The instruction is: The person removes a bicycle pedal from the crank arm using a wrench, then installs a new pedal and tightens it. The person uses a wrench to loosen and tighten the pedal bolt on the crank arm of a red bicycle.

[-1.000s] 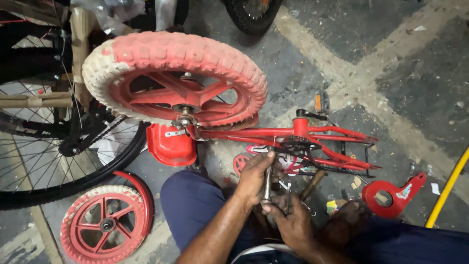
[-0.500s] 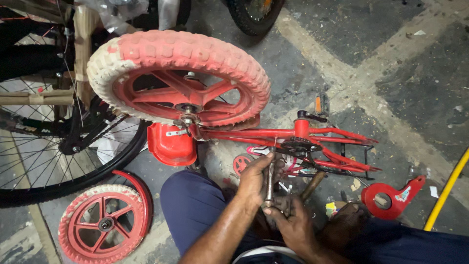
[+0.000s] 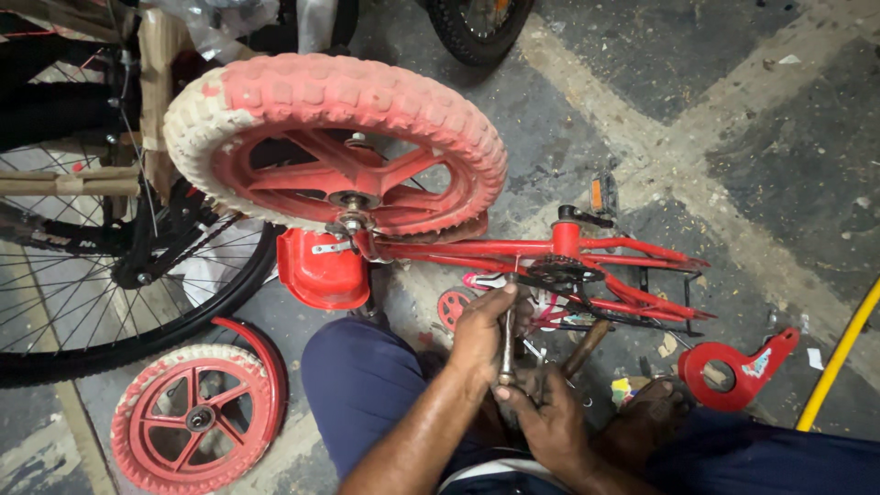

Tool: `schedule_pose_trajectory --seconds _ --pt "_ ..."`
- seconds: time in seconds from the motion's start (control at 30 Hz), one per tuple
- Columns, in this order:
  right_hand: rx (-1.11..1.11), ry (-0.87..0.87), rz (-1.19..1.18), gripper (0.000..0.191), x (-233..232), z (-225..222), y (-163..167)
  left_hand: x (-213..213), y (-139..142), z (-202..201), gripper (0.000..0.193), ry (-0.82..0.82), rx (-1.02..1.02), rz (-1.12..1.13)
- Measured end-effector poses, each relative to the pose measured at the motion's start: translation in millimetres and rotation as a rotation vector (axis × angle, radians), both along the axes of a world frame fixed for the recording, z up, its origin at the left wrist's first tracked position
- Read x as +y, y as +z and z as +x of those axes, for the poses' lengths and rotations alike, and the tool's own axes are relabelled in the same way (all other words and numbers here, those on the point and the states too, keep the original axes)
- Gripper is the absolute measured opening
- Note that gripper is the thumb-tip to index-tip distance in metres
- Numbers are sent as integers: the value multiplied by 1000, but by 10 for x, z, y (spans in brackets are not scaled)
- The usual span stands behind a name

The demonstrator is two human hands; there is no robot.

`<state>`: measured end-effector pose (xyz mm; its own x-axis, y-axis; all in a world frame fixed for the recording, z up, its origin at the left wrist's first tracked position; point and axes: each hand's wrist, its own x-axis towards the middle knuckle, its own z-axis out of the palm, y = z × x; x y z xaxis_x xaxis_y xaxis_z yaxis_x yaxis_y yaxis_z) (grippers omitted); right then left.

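A small red bicycle frame (image 3: 477, 248) lies on its side on the concrete, with a faded red-and-white tyred wheel (image 3: 339, 101) still fixed to it and a chain sprocket (image 3: 561, 270) at its middle. My left hand (image 3: 478, 335) is wrapped around the upper part of a slim metal rod-like tool (image 3: 507, 335) that stands upright just below the sprocket. My right hand (image 3: 546, 417) grips the tool's lower end. Both hands are above my blue-trousered knee (image 3: 367, 385).
A loose red wheel (image 3: 197, 422) with a red mudguard lies at the lower left. A large black spoked bicycle wheel (image 3: 110, 302) stands at the left. A red chain guard (image 3: 738, 371), a wooden handle (image 3: 587, 344), a red guard (image 3: 321, 270) and a yellow bar (image 3: 839, 362) lie nearby.
Both hands stay on the metal tool in much the same place. The view has shifted only slightly.
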<state>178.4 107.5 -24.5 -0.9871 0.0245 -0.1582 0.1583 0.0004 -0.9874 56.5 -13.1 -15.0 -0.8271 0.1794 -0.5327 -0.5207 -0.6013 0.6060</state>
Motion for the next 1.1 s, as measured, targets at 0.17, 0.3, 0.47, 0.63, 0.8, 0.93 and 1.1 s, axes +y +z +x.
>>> schedule_pose_trajectory --seconds 0.17,0.3,0.47,0.63,0.8,0.93,1.1 --pt "-67 1 4 21 19 36 -137 -122 174 20 45 -87 -23 184" --pt "36 -16 -94 23 -11 24 -186 -154 370 77 74 -207 227 -185" --pt "-161 97 23 38 145 -73 -11 5 366 42 74 -135 303 -168" --pt "-205 123 397 41 645 -356 474 63 168 60 62 -90 240 -159" --pt "308 443 1124 39 911 -1003 1308 90 114 50 55 -32 401 -208" --pt "500 697 1598 34 562 -1508 1882 95 181 42 56 -78 280 -153" --pt "578 1138 1949 20 -83 -1789 2099 120 31 51 62 -86 240 -169"
